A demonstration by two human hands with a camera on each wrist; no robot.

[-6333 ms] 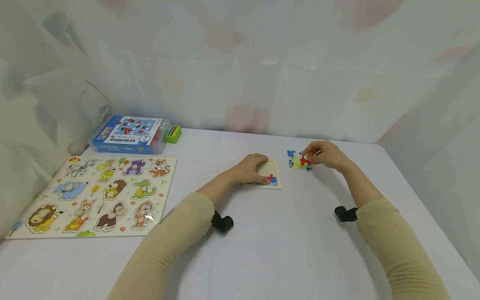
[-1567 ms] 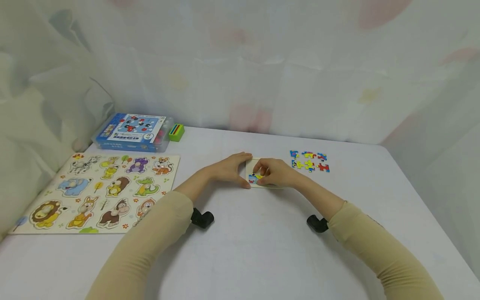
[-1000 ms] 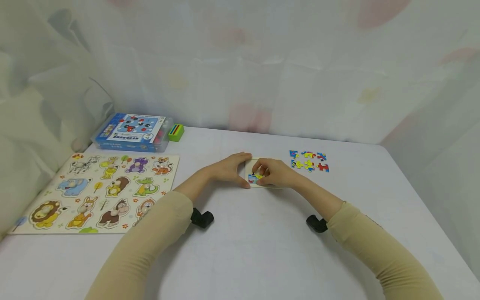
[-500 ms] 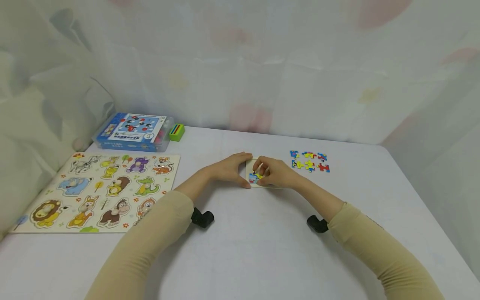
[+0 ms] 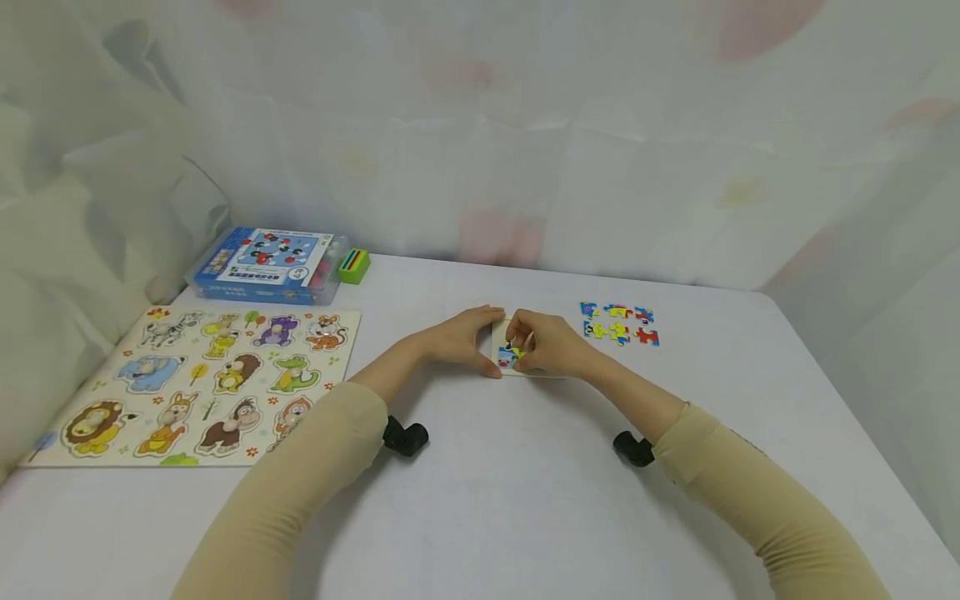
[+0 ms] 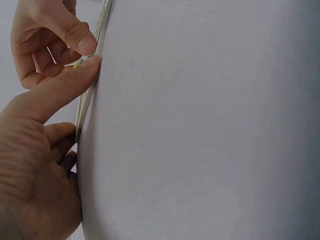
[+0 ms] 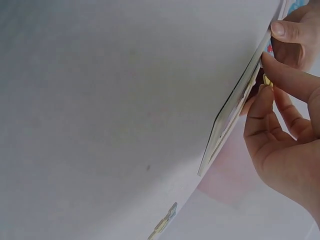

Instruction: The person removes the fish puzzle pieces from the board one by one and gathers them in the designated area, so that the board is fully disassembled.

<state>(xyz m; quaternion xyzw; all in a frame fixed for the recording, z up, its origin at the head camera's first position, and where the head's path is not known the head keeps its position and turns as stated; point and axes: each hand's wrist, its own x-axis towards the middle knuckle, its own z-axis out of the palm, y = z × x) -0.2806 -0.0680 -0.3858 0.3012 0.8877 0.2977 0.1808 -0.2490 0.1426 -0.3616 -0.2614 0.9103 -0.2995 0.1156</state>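
Note:
A small square wooden puzzle tray (image 5: 498, 335) lies flat on the white table, partly hidden by both hands. My left hand (image 5: 459, 337) holds the tray at its left side, thumb at the near edge and fingers toward the far corner. With thumb and index finger, my right hand (image 5: 553, 345) pinches a small yellow puzzle piece (image 7: 267, 80) right over the tray. Beside the pinched piece, a blue piece (image 5: 506, 358) sits in the tray's near left corner. Several loose pieces (image 5: 618, 332), coloured yellow, red and blue, lie in two rows right of the tray.
At the left lies a large animal knob puzzle board (image 5: 191, 383). Behind it are a blue boxed set (image 5: 262, 262) and a small green block (image 5: 354, 266) with coloured stripes. A pale curtain (image 5: 600, 167) hangs along the table's back edge.
Since the oldest frame, my right hand has come left from the loose pieces to the tray, and my left hand has shifted left. Over the last second, the right fingers have moved only slightly.

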